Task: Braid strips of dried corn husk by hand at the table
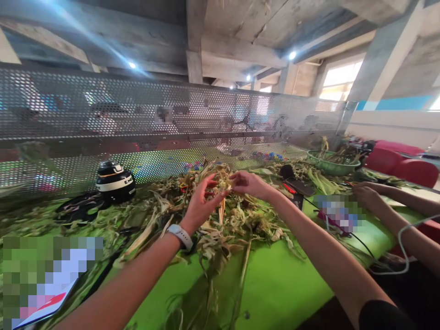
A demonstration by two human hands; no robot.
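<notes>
My left hand (201, 202), with a white watch on the wrist, reaches over a pile of corn husks (220, 215) on a bright green table (278, 284). Its fingers curl around a husk-covered corn piece (222, 183) at the top of the pile. My right hand (248, 183) meets it from the right, fingers pinched on the same piece. Both hands are held just above the pile.
A perforated metal screen (172, 119) runs along the table's far side. A black and white helmet-like object (115, 181) sits at the left. A green bowl (332, 162) of husks stands at the far right. Another person's hands (367, 195) rest at the right, near cables.
</notes>
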